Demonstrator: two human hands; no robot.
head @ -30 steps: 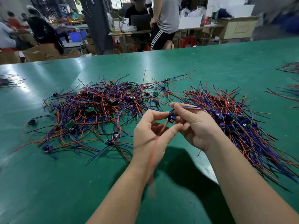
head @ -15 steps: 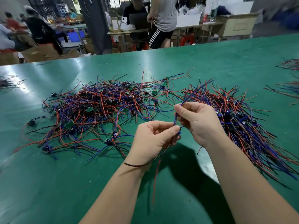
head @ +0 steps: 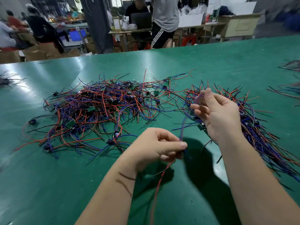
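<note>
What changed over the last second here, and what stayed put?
The right hand, which met the left hand a second ago, has drawn up and rightward, pinching the blue wire and pulling it straight between them. The left hand sank slightly, still gripping the wire's lower end, with the red wire dangling. The left wire pile, right wire pile and green table are unchanged.

Smeared by motion at right hand (head: 217,114) and blue wire (head: 183,127); hidden at that wire's lower end inside left hand (head: 154,148); cropped at bottom along red wire (head: 156,192).
</note>
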